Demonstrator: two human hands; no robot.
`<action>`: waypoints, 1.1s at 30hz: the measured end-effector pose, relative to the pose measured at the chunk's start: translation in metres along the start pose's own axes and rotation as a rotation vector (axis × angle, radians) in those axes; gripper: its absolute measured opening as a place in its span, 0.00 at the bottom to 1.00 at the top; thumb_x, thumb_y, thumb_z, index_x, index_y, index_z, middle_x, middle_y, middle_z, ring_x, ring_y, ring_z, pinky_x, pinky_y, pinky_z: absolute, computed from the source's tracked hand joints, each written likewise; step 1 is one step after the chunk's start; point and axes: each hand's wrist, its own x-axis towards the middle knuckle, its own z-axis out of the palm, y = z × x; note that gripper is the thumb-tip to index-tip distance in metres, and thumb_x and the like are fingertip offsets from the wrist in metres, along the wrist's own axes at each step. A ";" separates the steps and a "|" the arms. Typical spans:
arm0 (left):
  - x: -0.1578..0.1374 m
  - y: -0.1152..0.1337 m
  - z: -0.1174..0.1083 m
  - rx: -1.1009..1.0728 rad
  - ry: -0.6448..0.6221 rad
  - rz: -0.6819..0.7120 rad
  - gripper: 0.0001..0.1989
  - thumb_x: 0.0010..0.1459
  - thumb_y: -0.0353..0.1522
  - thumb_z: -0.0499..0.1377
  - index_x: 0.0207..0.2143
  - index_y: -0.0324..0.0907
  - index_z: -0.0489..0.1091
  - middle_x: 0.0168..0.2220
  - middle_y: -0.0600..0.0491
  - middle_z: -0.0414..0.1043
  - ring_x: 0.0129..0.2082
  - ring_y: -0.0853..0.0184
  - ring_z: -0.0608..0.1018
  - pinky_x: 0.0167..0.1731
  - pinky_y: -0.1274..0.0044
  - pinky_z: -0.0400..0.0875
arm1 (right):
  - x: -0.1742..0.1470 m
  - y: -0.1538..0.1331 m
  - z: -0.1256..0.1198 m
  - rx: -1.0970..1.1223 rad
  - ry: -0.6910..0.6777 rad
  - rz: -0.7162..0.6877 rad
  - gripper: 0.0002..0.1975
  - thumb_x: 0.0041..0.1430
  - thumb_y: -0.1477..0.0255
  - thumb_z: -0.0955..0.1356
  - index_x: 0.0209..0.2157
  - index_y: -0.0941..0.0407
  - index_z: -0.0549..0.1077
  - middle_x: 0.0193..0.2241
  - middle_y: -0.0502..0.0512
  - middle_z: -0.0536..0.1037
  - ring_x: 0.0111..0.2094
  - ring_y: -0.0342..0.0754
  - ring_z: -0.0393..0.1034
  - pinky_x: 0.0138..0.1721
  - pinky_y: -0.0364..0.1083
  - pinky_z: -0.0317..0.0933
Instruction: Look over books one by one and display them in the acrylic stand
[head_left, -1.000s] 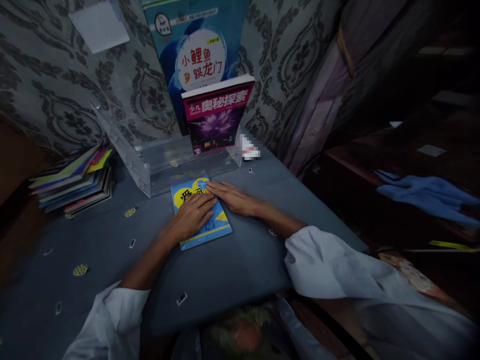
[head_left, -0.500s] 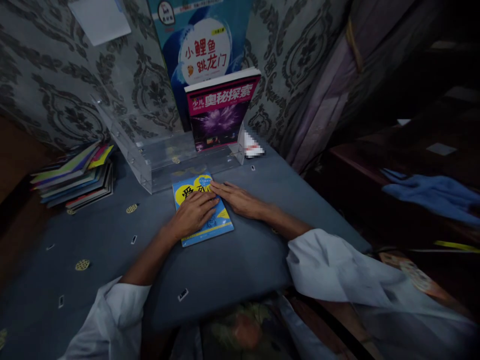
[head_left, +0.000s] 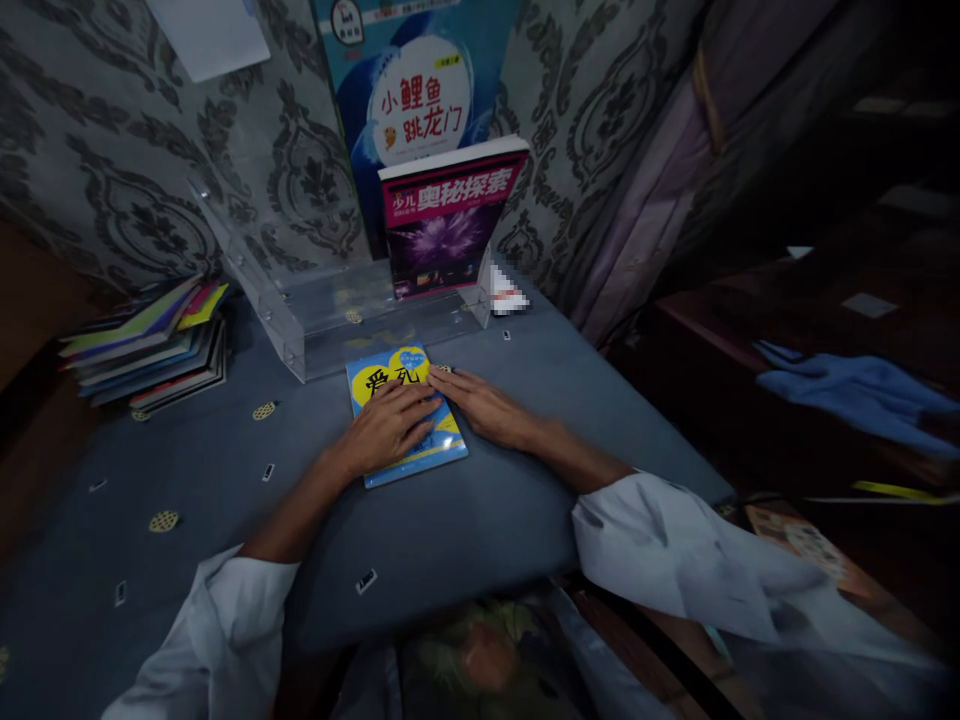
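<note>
A blue and yellow book [head_left: 442, 447] with black Chinese characters lies closed on the dark blue-grey tabletop [head_left: 480, 530]. My left hand [head_left: 390, 425] rests flat across the middle of its cover, fingers stretched out and hiding part of the title. My right hand [head_left: 484, 402] is at the book's right edge, its fingers extended with the tips at the upper right of the cover. Behind the book stands a clear acrylic rack [head_left: 322, 345]. A purple-pink book [head_left: 442, 240] and a taller blue book [head_left: 352, 90] stand upright at the rack's right end.
At the left is an uneven stack of thin books [head_left: 161, 350]. A white pixelated item [head_left: 508, 292] sits beside the rack's right end. Patterned cloth [head_left: 307, 180] hangs behind the table. To the right, beyond the table edge, lies a blue cloth [head_left: 847, 390].
My right hand has slid slightly right, towards the book's edge, uncovering a little more of the cover. My left hand stays on the book. The view has shifted slightly.
</note>
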 end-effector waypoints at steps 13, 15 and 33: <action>-0.001 0.014 0.006 0.047 0.011 -0.033 0.18 0.71 0.36 0.49 0.58 0.40 0.69 0.58 0.45 0.72 0.59 0.61 0.73 0.61 0.62 0.63 | -0.007 -0.008 -0.001 -0.066 -0.007 -0.010 0.42 0.56 0.88 0.58 0.71 0.53 0.49 0.71 0.58 0.54 0.71 0.48 0.48 0.70 0.59 0.47; -0.002 0.016 0.003 0.024 0.021 -0.020 0.18 0.71 0.36 0.49 0.57 0.41 0.70 0.57 0.46 0.73 0.58 0.62 0.74 0.61 0.63 0.63 | -0.012 -0.010 0.000 -0.081 0.004 -0.028 0.42 0.55 0.88 0.58 0.71 0.54 0.49 0.70 0.60 0.55 0.70 0.49 0.49 0.70 0.59 0.47; -0.009 0.037 -0.001 0.046 0.025 0.097 0.18 0.70 0.39 0.51 0.56 0.38 0.68 0.53 0.44 0.73 0.56 0.58 0.73 0.59 0.62 0.65 | -0.030 -0.027 0.001 -0.110 0.041 -0.038 0.36 0.60 0.86 0.58 0.69 0.55 0.54 0.67 0.63 0.61 0.68 0.49 0.56 0.66 0.61 0.53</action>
